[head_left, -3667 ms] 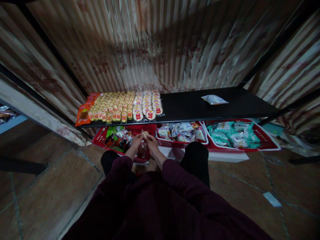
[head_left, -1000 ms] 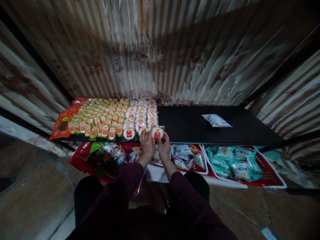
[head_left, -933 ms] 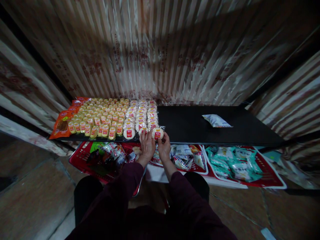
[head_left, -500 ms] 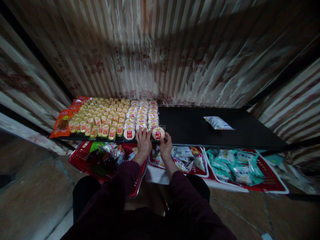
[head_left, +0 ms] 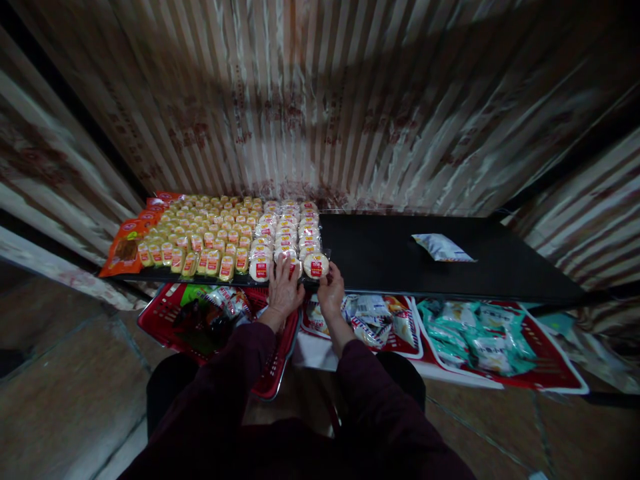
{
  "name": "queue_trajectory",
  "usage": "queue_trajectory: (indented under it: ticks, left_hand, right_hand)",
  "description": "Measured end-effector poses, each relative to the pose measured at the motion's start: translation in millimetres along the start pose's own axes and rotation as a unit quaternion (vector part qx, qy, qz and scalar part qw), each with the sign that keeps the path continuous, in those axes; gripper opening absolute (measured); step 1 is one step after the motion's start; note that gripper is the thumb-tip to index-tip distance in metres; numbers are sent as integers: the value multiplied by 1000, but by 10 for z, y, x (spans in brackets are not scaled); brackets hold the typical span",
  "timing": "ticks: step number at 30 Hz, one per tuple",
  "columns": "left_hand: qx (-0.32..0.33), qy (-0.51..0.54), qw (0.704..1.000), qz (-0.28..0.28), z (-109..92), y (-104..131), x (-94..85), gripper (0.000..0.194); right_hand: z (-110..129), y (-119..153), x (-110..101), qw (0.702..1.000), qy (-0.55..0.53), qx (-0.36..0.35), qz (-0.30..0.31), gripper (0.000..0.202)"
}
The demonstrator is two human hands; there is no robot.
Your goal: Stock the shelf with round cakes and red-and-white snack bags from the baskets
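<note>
Three columns of round white wrapped cakes with red labels stand on a black shelf (head_left: 370, 257). My left hand (head_left: 284, 293) has its fingers outstretched over the front cake of the middle column (head_left: 295, 269), partly covering it. With thumb and fingers, my right hand (head_left: 331, 293) grips the lower right edge of the front wrapped cake of the right column (head_left: 316, 267). Left of my hands, the front cake of the left column (head_left: 261, 270) is untouched. Beyond it are many small yellow wrapped cakes (head_left: 205, 240) in rows.
Orange packets (head_left: 125, 250) lie at the shelf's left end, a white packet (head_left: 443, 247) on its right part. Below stand a red basket (head_left: 273, 373) of mixed packets, a red basket of white packets (head_left: 373, 317) and a red basket with green packets (head_left: 493, 343). A striped curtain (head_left: 310, 120) hangs behind.
My left hand has slid slightly left and down, uncovering more of the middle column's front cake. My right hand stays at the right column's front cake. The view has shifted slightly.
</note>
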State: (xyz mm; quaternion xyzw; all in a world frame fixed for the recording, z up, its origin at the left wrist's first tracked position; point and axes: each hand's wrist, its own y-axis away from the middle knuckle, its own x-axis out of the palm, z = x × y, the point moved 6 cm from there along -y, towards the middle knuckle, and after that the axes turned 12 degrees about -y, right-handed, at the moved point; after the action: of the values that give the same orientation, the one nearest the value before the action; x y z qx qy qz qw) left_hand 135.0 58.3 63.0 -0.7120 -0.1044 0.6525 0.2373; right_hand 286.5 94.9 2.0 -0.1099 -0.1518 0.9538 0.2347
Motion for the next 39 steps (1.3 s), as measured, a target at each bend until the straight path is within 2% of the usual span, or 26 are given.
queue_trajectory:
  ticks: [11,18,26,31,35,39]
  left_hand:
    - [-12,-3,1000,6,97,16,40,47]
    - [7,-17,1000,-1,256,53,70,45]
    - [16,-16,1000,-8,398,17,83,49]
    - [18,-12,1000,0,414,-5,94,49]
    - [15,-4,1000,-4,447,-10,118,46]
    - [10,3,1000,-14,514,-17,113,48]
  right_hand:
    - [115,36,21,997,78,-13,10,50]
    - [279,72,104,989,133,-39,57,55]
    - [401,196,172,957,266,-96,58,51]
    - [382,170,252,953,251,-138,100,45]
    - [384,93,274,958,240,-132,81,37]
    - [406,45,282,960,250,-115,58,43]
